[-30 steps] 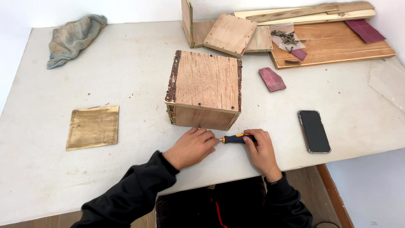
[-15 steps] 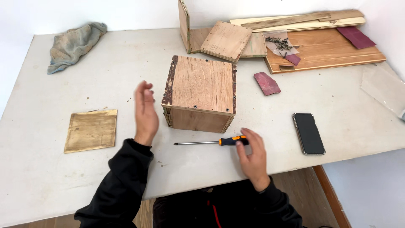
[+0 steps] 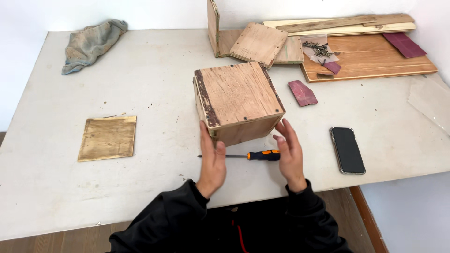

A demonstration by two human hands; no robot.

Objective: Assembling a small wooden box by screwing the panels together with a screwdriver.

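Observation:
A wooden box with a plywood top stands turned at an angle in the middle of the white table. My left hand grips its near left corner, thumb against the front face. My right hand is held flat with its fingers apart, the fingertips just at the box's near right corner and nothing in it. A screwdriver with a blue and orange handle lies on the table between my two hands, its shaft pointing left.
A black phone lies to the right. A square plywood piece lies to the left, a grey rag at the far left. Boards, plywood panels, a bag of screws and sandpaper fill the far right.
My right hand let go of the screwdriver, which now lies on the table. Both hands came to the box's near corners, and the box has turned and looks closer.

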